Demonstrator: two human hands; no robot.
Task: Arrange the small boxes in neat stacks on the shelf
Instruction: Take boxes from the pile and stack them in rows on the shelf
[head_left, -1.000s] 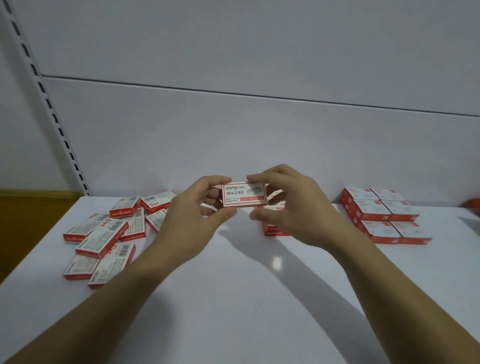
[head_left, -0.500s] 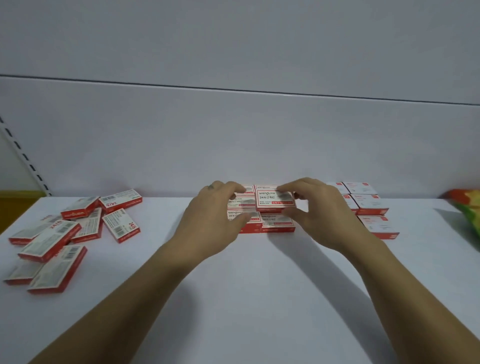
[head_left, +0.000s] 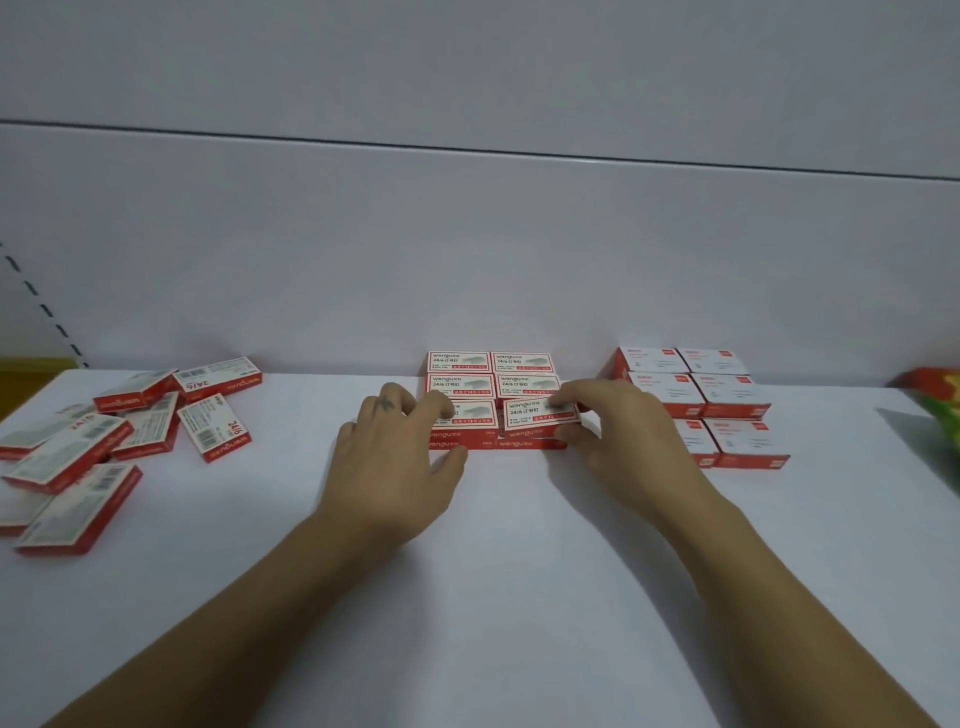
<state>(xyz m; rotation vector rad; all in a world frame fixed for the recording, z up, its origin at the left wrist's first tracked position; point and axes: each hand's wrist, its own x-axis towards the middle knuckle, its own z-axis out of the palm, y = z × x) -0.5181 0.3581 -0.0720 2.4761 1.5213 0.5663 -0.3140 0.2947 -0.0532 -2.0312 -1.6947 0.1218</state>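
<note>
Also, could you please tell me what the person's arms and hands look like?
Nothing is worn that shows: no sleeves, gloves, watch or rings anywhere up to the frame's edge. The left hand has a small dark mark on the back of one finger, near the knuckle. The right hand shows no marking.

Two arms in shot, both bare from the bottom edge up to the fingertips. The left forearm (head_left: 249, 603) leads up to the left hand (head_left: 395, 462), just left of the middle stack of boxes (head_left: 493, 387). There's a small dark mark (head_left: 386, 404) on the back of one finger. It may be a tattoo, but it's too blurred to call. Just right of that stack are the right hand (head_left: 618, 441) and the right forearm (head_left: 789, 597), which is bare too.
</note>
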